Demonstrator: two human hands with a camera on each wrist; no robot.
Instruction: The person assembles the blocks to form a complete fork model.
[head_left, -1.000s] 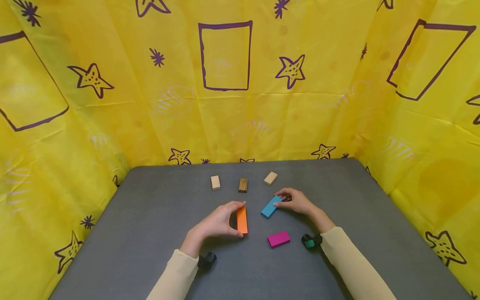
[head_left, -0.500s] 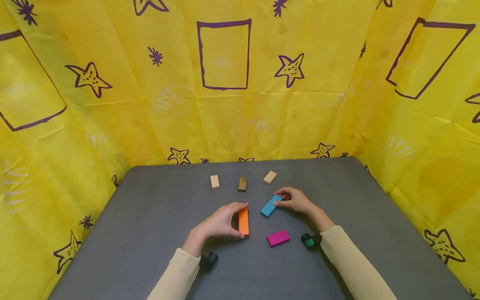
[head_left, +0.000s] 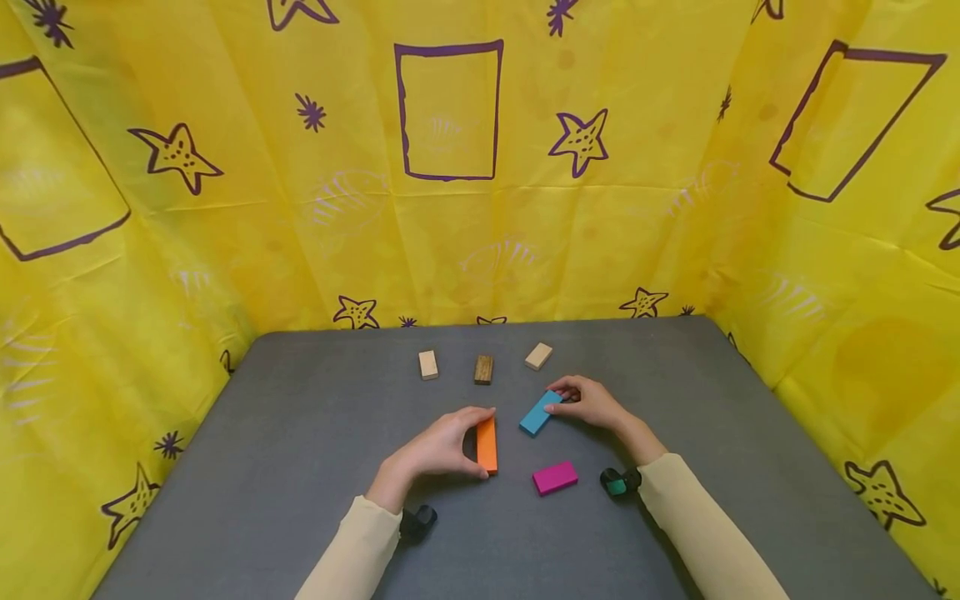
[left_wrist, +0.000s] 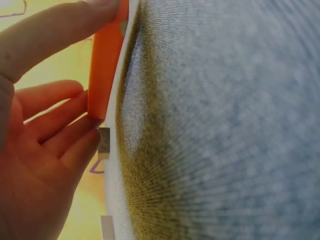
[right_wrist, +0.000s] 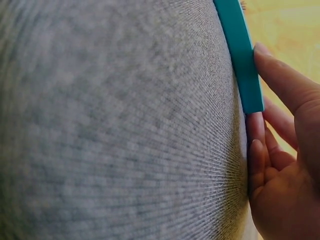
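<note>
My left hand (head_left: 441, 443) spans an orange block (head_left: 487, 445) lengthwise, thumb at its near end and fingertips at its far end. In the left wrist view, that orange block (left_wrist: 102, 75) appears at the thumb, close above the grey cloth. To the right, my right hand (head_left: 597, 407) holds a blue block (head_left: 537, 415) by its far right end, the thumb along its near side. The right wrist view has the blue block (right_wrist: 244, 62) low against the table surface, some fingers beyond its end. A magenta block (head_left: 555, 478) lies nearer me, touched by neither hand.
Behind the hands stand three small wooden blocks: a pale one (head_left: 428, 365) at left, a dark brown one (head_left: 483, 370) in the middle and another pale one (head_left: 538, 357) at right. Yellow patterned curtains (head_left: 450, 250) enclose the grey table (head_left: 300, 433) at the back and sides.
Early in this second, my left hand shifted the orange block slightly right; since then it has hardly moved. The right hand and blue block keep their place.
</note>
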